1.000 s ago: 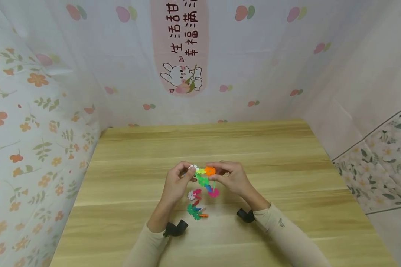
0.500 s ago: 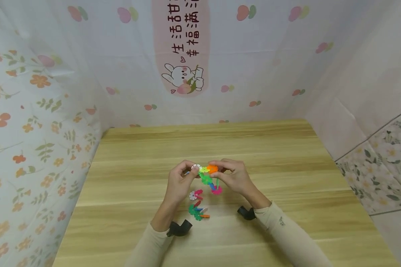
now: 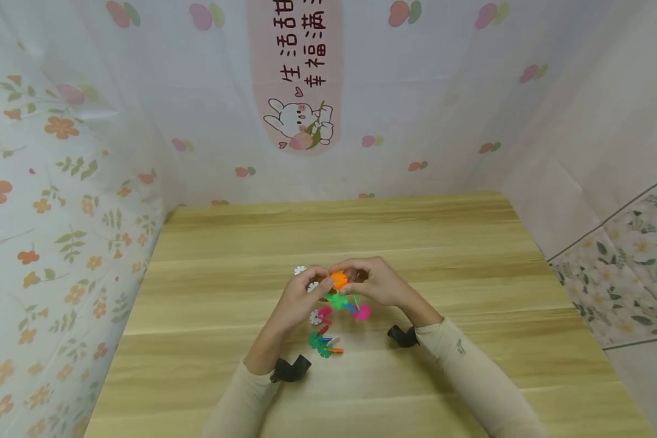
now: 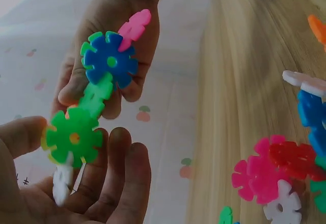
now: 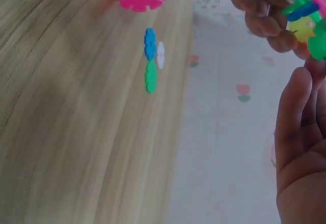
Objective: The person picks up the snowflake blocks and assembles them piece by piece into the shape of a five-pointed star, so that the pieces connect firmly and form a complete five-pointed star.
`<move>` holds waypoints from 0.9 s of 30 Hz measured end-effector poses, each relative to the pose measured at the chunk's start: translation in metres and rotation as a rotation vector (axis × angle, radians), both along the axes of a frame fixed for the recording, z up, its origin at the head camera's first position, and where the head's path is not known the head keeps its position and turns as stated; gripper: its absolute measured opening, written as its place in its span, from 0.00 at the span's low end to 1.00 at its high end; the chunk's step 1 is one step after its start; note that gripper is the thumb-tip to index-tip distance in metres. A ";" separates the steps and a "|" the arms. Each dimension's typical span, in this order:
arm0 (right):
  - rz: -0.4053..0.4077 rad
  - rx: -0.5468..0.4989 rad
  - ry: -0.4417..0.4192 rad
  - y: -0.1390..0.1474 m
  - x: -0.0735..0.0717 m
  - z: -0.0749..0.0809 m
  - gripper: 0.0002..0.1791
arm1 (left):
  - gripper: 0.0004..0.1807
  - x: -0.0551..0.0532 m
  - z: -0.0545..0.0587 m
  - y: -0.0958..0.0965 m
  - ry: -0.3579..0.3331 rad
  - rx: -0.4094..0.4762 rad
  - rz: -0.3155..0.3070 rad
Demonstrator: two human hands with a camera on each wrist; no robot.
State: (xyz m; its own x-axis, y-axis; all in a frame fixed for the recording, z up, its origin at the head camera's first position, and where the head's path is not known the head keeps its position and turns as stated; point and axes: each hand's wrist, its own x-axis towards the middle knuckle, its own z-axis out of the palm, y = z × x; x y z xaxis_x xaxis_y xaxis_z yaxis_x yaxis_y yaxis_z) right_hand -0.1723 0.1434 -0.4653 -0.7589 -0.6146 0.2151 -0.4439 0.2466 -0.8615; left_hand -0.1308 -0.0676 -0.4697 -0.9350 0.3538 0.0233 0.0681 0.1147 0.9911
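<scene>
Both hands hold a linked chain of notched plastic snowflake discs in front of the body. My left hand (image 3: 297, 301) pinches its left end, by a green disc (image 4: 75, 138) and a white disc (image 4: 62, 183). The fingers of my right hand (image 3: 380, 285) pinch around an orange disc (image 3: 338, 280), which sits close to the left thumb. From there the chain runs through a green disc (image 3: 336, 300) to a blue disc (image 4: 109, 62) and a pink disc (image 3: 362, 312). Fingers partly hide the joints between discs.
On the wooden table (image 3: 443, 243) below the hands lies a cluster with a dark green disc (image 3: 323, 350) and a red disc (image 4: 296, 160). A pink-and-white pair (image 3: 319, 316) lies near it. Another white disc (image 3: 300, 269) shows beyond the left hand. Printed cloth (image 3: 416, 109) hangs behind.
The hands have drawn closer together. The orange disc has shifted left against the left fingertips, and the yellow disc beside it is now covered. A white disc shows beyond the left hand.
</scene>
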 end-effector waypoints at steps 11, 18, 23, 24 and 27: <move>-0.157 -0.050 -0.213 -0.002 -0.013 -0.019 0.17 | 0.12 -0.002 -0.012 -0.011 -0.081 0.043 0.229; -0.194 0.167 -0.281 0.002 -0.019 -0.047 0.19 | 0.10 -0.005 -0.014 -0.028 -0.163 0.097 0.406; -0.210 0.166 -0.347 0.000 -0.023 -0.066 0.20 | 0.13 -0.006 -0.015 -0.033 -0.212 0.150 0.417; -0.202 0.174 -0.348 -0.002 -0.025 -0.069 0.20 | 0.13 -0.006 -0.014 -0.034 -0.218 0.150 0.418; -0.174 0.223 -0.319 -0.007 -0.029 -0.076 0.20 | 0.14 -0.006 -0.014 -0.034 -0.228 0.151 0.420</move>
State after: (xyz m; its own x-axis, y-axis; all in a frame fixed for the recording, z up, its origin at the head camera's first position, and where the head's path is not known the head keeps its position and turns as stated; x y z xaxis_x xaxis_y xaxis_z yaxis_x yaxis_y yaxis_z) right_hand -0.2011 0.1364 -0.5409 -0.8626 -0.4762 -0.1708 -0.0994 0.4906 -0.8657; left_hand -0.1372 -0.1021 -0.4833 -0.9833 -0.0455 -0.1763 -0.1735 -0.0602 0.9830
